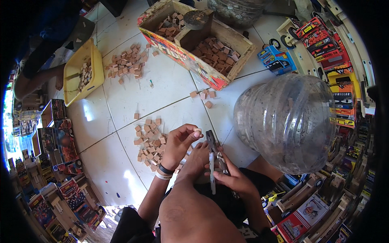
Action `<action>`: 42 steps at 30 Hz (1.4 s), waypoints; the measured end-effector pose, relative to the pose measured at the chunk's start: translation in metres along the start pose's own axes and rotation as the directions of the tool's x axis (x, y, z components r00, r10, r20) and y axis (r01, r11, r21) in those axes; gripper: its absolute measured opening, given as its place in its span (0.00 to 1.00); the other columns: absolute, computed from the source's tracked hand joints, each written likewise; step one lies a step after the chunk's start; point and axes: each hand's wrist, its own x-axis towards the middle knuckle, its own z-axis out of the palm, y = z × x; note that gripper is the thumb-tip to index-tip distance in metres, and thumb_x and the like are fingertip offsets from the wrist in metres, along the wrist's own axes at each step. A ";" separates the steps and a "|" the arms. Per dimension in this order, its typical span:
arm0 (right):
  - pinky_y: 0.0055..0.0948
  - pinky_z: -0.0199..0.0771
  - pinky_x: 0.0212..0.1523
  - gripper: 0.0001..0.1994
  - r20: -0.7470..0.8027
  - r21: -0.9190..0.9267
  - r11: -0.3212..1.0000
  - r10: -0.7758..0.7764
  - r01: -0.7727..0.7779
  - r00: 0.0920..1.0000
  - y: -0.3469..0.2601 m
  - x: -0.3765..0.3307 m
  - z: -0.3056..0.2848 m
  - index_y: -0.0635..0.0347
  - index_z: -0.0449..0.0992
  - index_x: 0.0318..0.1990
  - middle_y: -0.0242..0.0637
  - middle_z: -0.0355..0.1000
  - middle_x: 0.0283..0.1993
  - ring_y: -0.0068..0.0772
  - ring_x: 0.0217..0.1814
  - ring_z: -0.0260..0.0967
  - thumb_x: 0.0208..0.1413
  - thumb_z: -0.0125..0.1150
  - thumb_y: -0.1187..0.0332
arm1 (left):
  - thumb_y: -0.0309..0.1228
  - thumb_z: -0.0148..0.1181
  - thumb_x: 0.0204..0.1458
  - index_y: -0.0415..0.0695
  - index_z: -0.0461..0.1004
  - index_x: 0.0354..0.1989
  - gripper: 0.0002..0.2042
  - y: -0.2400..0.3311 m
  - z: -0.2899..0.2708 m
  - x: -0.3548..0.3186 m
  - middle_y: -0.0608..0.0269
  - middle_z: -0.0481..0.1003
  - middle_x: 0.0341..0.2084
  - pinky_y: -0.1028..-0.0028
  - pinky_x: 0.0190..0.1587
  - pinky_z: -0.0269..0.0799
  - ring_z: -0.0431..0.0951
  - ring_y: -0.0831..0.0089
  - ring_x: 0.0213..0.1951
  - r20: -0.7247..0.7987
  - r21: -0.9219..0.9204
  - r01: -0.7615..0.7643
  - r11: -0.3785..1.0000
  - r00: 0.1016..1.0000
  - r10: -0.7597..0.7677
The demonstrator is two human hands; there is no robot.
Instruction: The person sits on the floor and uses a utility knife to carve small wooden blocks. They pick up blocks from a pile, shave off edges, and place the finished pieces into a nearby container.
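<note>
My left hand pinches a small wooden block between thumb and fingertips, just above my bare foot. A pair of pliers with worn, pale handles is in my right hand. Its jaws point away from me, close beside the block but apart from it. My right fingers wrap around the handles. A loose pile of brown wooden blocks lies on the floor to the left of my left hand, and my wrist hides part of it.
White floor tiles carry another block pile. A divided wooden box of blocks stands beyond, a yellow tub to its left. On the right lies a big clear plastic bottle. Toy trucks line both sides. Another person's foot shows far left.
</note>
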 end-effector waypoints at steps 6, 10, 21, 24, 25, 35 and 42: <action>0.40 0.77 0.61 0.43 0.023 -0.024 0.999 -0.031 0.031 0.999 -0.010 -0.001 0.013 0.46 0.36 0.85 0.44 0.69 0.67 0.39 0.66 0.74 0.72 0.58 0.68 | 0.26 0.66 0.67 0.35 0.80 0.48 0.08 -0.001 0.005 -0.003 0.67 0.82 0.37 0.76 0.50 0.77 0.79 0.81 0.42 -0.007 0.069 0.007 0.998 1.000 -0.007; 0.42 0.81 0.59 0.44 0.009 0.004 1.000 0.002 -0.002 1.000 -0.007 0.001 0.012 0.45 0.36 0.85 0.43 0.68 0.63 0.37 0.62 0.74 0.72 0.58 0.70 | 0.26 0.66 0.66 0.35 0.80 0.47 0.07 -0.001 0.006 -0.002 0.68 0.83 0.37 0.77 0.48 0.77 0.79 0.82 0.42 0.008 0.114 -0.046 0.992 0.999 0.045; 0.36 0.83 0.53 0.39 0.005 0.039 0.999 -0.024 0.024 1.000 -0.003 0.000 0.013 0.45 0.45 0.84 0.43 0.70 0.60 0.34 0.57 0.76 0.71 0.59 0.70 | 0.25 0.67 0.66 0.36 0.80 0.48 0.07 0.001 0.005 -0.001 0.69 0.82 0.39 0.77 0.51 0.75 0.78 0.82 0.44 0.030 0.162 -0.085 0.983 0.996 0.081; 0.37 0.82 0.54 0.40 0.023 0.052 0.998 -0.047 0.046 0.999 -0.003 0.000 0.012 0.44 0.44 0.84 0.43 0.70 0.61 0.34 0.58 0.76 0.72 0.58 0.70 | 0.24 0.66 0.66 0.35 0.80 0.47 0.06 0.001 0.004 -0.002 0.68 0.82 0.39 0.77 0.52 0.75 0.78 0.81 0.45 0.032 0.153 -0.084 0.985 0.996 0.080; 0.39 0.82 0.56 0.41 0.034 0.046 0.998 -0.039 0.037 0.999 -0.003 0.000 0.012 0.44 0.42 0.84 0.44 0.69 0.63 0.35 0.59 0.75 0.72 0.58 0.70 | 0.24 0.66 0.66 0.35 0.80 0.47 0.06 0.001 0.004 -0.001 0.68 0.82 0.39 0.77 0.51 0.76 0.79 0.81 0.44 0.033 0.157 -0.105 0.982 0.994 0.101; 0.38 0.81 0.56 0.40 0.016 0.021 0.999 -0.034 0.034 0.999 0.001 0.001 0.010 0.48 0.43 0.84 0.42 0.71 0.61 0.32 0.59 0.74 0.71 0.60 0.69 | 0.22 0.65 0.66 0.35 0.80 0.47 0.06 0.001 0.003 -0.002 0.67 0.82 0.40 0.76 0.53 0.76 0.79 0.81 0.45 0.047 0.128 -0.117 0.985 0.993 0.112; 0.27 0.79 0.47 0.15 -0.061 -0.041 0.997 0.065 -0.067 0.996 0.024 0.017 0.005 0.58 0.78 0.56 0.31 0.77 0.36 0.25 0.40 0.77 0.67 0.68 0.64 | 0.21 0.64 0.66 0.34 0.80 0.47 0.05 -0.008 0.003 -0.001 0.66 0.82 0.41 0.75 0.53 0.76 0.79 0.80 0.45 0.051 0.182 -0.104 0.978 0.994 0.096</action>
